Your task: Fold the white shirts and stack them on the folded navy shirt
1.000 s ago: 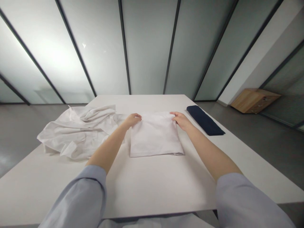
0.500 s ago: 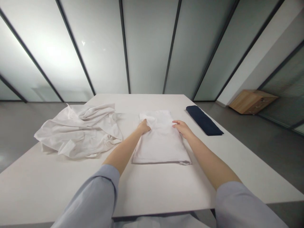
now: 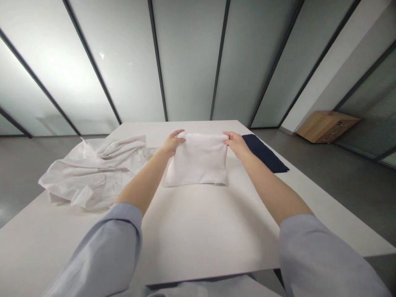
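Observation:
A folded white cloth (image 3: 198,163) is lifted by its far edge above the middle of the white table (image 3: 198,231), its lower edge hanging near the tabletop. My left hand (image 3: 172,143) pinches the cloth's upper left corner. My right hand (image 3: 235,142) pinches the upper right corner. Both arms reach forward in light blue sleeves.
A crumpled white garment (image 3: 93,171) lies in a heap on the table's left side. A folded dark navy cloth (image 3: 266,154) lies at the right, just beyond my right hand. A wooden cabinet (image 3: 328,126) stands on the floor at the far right, by glass walls.
Both hands slid from the top of the folded cloth to its far corners, gripped them and lifted the cloth up and away from me.

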A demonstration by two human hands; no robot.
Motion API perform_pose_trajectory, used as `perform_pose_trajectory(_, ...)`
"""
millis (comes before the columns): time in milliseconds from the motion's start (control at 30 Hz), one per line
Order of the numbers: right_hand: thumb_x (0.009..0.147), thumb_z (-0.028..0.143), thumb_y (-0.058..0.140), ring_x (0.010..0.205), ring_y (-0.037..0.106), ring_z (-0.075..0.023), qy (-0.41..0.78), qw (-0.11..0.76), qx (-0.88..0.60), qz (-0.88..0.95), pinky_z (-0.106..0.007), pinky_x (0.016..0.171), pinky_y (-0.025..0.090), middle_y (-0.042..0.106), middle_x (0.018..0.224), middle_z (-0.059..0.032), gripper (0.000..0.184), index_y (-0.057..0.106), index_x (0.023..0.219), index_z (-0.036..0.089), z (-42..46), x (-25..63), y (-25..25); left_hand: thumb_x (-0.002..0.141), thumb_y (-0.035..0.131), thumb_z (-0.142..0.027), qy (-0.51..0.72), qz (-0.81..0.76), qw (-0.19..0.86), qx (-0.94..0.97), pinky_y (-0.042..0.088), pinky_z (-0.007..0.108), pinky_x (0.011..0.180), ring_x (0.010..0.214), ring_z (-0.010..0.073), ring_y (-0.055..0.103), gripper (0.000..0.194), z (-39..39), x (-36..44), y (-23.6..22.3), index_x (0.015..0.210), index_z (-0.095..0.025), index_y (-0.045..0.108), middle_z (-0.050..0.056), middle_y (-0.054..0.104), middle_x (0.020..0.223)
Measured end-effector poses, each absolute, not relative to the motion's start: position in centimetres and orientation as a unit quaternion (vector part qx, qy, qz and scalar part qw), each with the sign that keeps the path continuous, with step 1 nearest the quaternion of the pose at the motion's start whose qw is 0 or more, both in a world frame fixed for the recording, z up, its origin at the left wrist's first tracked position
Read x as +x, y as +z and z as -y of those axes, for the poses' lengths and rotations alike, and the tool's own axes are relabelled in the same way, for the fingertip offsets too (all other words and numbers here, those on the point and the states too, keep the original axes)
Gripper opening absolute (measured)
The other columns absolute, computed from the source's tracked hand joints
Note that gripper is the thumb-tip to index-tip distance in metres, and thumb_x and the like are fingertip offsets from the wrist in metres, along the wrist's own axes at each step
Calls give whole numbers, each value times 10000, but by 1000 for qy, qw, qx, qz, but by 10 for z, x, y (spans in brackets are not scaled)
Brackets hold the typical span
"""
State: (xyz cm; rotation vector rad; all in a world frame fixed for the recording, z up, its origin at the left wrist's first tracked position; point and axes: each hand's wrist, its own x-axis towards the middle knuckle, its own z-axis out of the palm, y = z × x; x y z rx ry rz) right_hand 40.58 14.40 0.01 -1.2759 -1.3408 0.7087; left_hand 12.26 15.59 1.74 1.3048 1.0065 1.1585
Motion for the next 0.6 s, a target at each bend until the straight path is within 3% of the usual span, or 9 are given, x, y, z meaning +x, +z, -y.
perform_pose_trajectory(200,725,111,515,1008,582,-228,46,542,-530,650,-412,971,424,642,1074,-81,367,639,1065,169,-172,400,65,708,638,-194,569,-380,328,651,486,320,815,860,166,590,456,-202,121,72,1154,-167,548,29,622,938)
perform_pose_trajectory(333,775,153,519,1160,501,-275,-60,522,-499,689,-457,1037,362,565,1192,-106,312,623,1066,195,-136,401,50,751,634,-295,497,-440,157,731,451,346,868,930,211,572,378,-169,101,70,1099,-168,558,40,617,950)
perform_pose_trajectory(433,752,153,561,1249,439,-305,-46,454,-486,745,-476,1084,304,524,1286,-126,260,643,994,202,-96,401,6,745,660,-453,371,-546,53,749,427,394,907,1008,282,556,430,-123,79,46,1080,-201,563,64,611,980)
perform_pose_trajectory(533,709,123,574,1179,524,-280,81,318,-469,820,-448,1066,344,635,1160,-95,310,660,988,227,-64,398,-38,766,615,-556,340,-578,-36,741,394,448,969,1156,345,474,490,-86,67,20,1104,-204,569,124,561,1148)
perform_pose_trajectory(600,684,117,579,1134,569,-262,148,268,-471,827,-437,1053,366,670,1125,-73,399,662,1055,238,-51,397,-58,772,609,-563,300,-524,-27,797,361,454,1022,1204,342,447,533,-71,71,3,1164,-204,564,135,536,1223)
